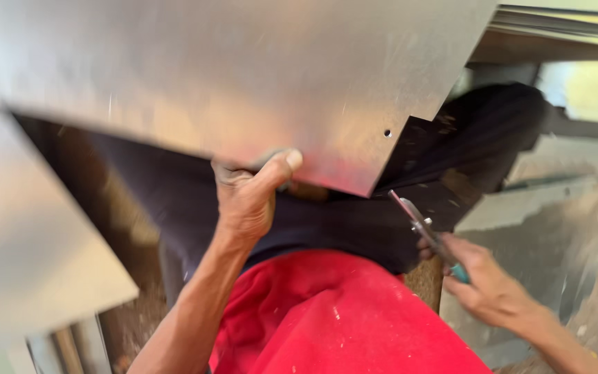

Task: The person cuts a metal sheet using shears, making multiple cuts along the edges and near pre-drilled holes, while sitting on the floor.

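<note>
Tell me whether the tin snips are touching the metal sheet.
Apart. The head view shows the tin snips in the right hand with dark cloth visible between their tip and the edge of the metal sheet, which the left hand grips.

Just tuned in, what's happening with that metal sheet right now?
A person's left hand grips the lower edge of a large shiny metal sheet, thumb on top, holding it up over their lap. The right hand holds tin snips with a teal handle, blades pointed toward the sheet's corner but apart from it. Another sheet lies at left.

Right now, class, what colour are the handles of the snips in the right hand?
Teal-green on the snips, seen in the head view.
</note>
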